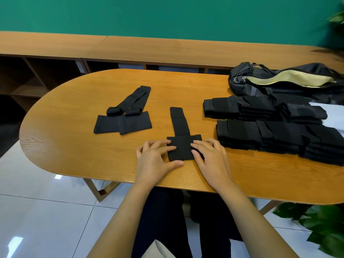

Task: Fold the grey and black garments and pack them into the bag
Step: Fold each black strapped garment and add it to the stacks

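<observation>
A small black garment lies flat near the table's front edge, shaped like a T with a narrow strip running away from me. My left hand presses its left edge and my right hand presses its right edge, fingers spread on the cloth. Two flat black pieces and two long rolled strips lie to the left. Rows of stacked folded black garments sit at the right. Behind them lies the black bag, unzipped, showing a pale yellow lining.
The oval wooden table has bare surface at its left and far side. A white sheet lies at the right edge beside the stacks. A low wooden shelf runs along the green wall. Potted leaves stand at the lower right.
</observation>
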The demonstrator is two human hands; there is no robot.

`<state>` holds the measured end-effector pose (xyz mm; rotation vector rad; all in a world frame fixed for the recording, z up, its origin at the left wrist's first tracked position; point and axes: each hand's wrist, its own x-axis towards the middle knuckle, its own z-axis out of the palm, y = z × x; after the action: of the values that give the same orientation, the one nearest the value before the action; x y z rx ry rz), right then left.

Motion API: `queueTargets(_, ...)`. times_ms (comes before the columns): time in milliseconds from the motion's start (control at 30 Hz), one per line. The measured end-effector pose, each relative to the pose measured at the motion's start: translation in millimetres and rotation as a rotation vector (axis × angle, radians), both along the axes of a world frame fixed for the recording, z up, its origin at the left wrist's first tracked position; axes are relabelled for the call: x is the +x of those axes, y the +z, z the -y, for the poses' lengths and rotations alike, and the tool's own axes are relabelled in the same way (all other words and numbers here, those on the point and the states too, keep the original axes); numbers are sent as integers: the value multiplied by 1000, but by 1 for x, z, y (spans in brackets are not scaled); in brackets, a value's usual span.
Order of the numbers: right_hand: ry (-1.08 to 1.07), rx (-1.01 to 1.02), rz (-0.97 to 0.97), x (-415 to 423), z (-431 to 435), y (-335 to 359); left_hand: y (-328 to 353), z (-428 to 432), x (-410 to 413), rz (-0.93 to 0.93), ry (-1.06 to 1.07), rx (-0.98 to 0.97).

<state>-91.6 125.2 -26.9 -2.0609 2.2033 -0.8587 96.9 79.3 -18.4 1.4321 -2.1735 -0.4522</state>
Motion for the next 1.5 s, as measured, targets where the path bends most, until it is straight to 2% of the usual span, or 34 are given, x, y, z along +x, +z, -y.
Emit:
queueTargets(367, 81, 81, 54, -3, -1, 4, -2, 1, -1, -50, 23, -14)
queueTargets(567, 115, -49, 47, -5, -2, -1, -1, 0, -1, -112, 35, -27)
queueTargets(800, 115, -74, 114, -5, -2, 0, 0, -1, 0, -114, -35, -76)
queueTargets(967, 125, -136, 157, -4, -3, 0, -2, 1, -1, -141, -7, -100)
queueTargets(1133, 102, -92, 194, -5, -4, 3, -2, 1, -1, -179, 28, -74)
queueTargets(1333, -23, 8, 252, -4, -5, 2, 0, 0, 0, -203, 36, -44)
queueTargets(1500, -31, 48, 272, -4, -7, 5, 4, -4, 0, -315, 70, 39)
